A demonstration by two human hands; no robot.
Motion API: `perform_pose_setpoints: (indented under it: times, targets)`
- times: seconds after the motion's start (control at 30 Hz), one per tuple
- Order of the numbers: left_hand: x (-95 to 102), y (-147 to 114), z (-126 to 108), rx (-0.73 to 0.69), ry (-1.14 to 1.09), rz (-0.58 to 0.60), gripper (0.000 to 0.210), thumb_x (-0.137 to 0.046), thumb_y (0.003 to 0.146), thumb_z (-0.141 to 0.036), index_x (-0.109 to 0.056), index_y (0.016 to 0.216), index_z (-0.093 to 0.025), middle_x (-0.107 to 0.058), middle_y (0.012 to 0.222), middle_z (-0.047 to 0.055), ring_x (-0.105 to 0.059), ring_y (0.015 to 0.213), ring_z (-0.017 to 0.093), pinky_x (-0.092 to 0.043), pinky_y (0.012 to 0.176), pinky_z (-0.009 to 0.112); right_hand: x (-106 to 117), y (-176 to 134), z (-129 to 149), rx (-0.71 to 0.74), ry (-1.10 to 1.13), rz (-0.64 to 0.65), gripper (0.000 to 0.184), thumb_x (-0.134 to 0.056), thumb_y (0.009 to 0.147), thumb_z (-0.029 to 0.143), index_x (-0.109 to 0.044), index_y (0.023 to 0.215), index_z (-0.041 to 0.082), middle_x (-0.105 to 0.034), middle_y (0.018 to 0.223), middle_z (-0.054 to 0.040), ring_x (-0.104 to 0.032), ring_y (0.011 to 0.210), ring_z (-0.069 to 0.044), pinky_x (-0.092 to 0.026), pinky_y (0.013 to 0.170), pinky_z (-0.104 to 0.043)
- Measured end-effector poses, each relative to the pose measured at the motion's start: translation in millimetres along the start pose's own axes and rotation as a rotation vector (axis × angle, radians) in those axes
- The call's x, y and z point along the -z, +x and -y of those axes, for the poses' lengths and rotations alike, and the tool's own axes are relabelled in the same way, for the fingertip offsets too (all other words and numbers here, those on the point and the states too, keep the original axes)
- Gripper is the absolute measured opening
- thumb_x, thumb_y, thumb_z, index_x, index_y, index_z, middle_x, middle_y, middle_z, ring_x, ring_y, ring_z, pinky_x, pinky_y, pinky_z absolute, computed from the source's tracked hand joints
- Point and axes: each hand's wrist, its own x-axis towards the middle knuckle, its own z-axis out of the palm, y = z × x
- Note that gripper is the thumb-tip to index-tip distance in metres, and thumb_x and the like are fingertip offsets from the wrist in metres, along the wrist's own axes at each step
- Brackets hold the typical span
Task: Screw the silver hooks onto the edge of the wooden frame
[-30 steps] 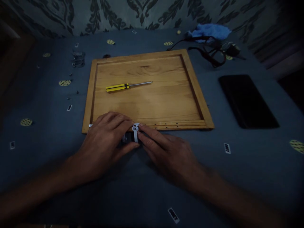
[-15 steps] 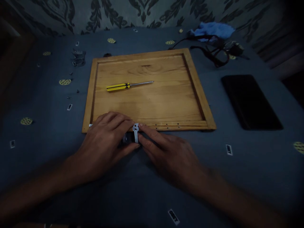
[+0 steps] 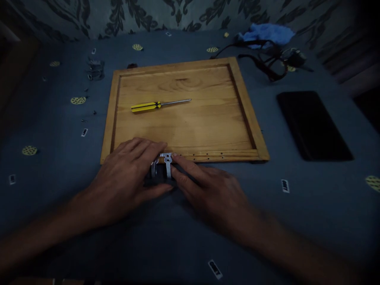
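Note:
A wooden framed board lies flat, its near rail lined with several small holes. At that rail sits a silver metal bracket with holes and downward arms, beside a dark part that I cannot make out. My left hand curls over the rail left of the bracket, thumb below, its fingertips partly hidden. From the right, my right hand presses its index fingertip to the bracket's top, with the other fingers closed against its side. A yellow-handled screwdriver rests on the board.
On the patterned blue cloth lie a dark flat tablet-like object at right and glasses by a blue crumpled cloth. Small metal pieces and several screws are scattered at left.
My left hand has slid slightly left, uncovering more of the bracket, including a second arm. My right hand stays on it. The view has shifted slightly.

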Motion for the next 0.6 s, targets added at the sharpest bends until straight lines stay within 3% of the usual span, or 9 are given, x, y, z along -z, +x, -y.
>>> perform_pose_setpoints:
  times: [0.1,0.33,0.6]
  targets:
    - [2.8,-0.4,3.3,0.017,-0.025,0.011,0.065,-0.069,0.089,-0.055,-0.049,0.137,-0.016,-0.068,0.123,0.012,-0.065,0.113,0.031,-0.055,0.093,0.048,0.6,-0.5,-0.7,0.000,-0.002,0.016,0.042,-0.047,0.093,0.003,-0.065,0.130,0.014,-0.065,0.143,-0.0127,-0.075,0.088,-0.022,-0.064,0.068,-0.037]
    - [2.6,2.2,0.9,0.019,-0.033,0.037,0.042,-0.065,0.094,-0.048,-0.055,0.125,-0.022,-0.068,0.119,0.006,-0.063,0.110,0.026,-0.052,0.093,0.044,1.4,0.0,-1.8,-0.002,0.002,0.038,0.044,-0.048,0.092,0.003,-0.065,0.131,0.015,-0.065,0.145,-0.0119,-0.075,0.086,-0.021,-0.065,0.069,-0.035]
    - [-2.5,0.8,-1.5,0.004,0.035,-0.018,0.037,-0.061,0.096,-0.048,-0.059,0.120,-0.020,-0.068,0.118,0.008,-0.062,0.107,0.028,-0.051,0.090,0.045,5.3,3.1,-0.3,-0.016,0.010,0.099,0.043,-0.051,0.092,0.005,-0.065,0.132,0.014,-0.063,0.146,-0.0141,-0.076,0.090,-0.022,-0.065,0.071,-0.035]
